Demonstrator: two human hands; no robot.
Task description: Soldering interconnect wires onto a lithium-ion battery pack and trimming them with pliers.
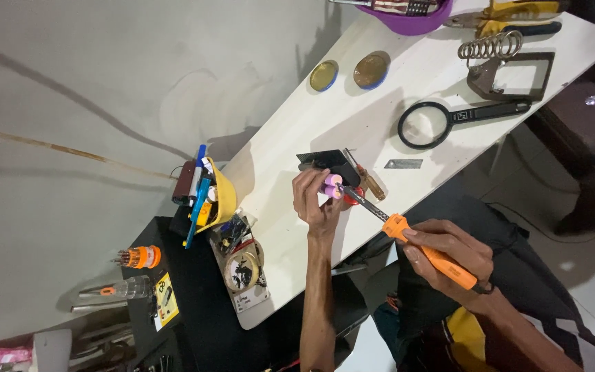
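The pink battery cells [332, 186] sit pinched in the left hand [313, 202] over the white table [325, 124], just beside a small screwdriver [368, 180]; the right hand [449, 249] is closed around an orange soldering iron [427, 251], its tip at the cells; soldering seems underway; the next touch calls for a steady tip; a magnifying glass [449, 118] lies well apart.

place: home repair bench | evidence: soldering stand [511, 69], magnifying glass [425, 125], screwdriver set [139, 257]
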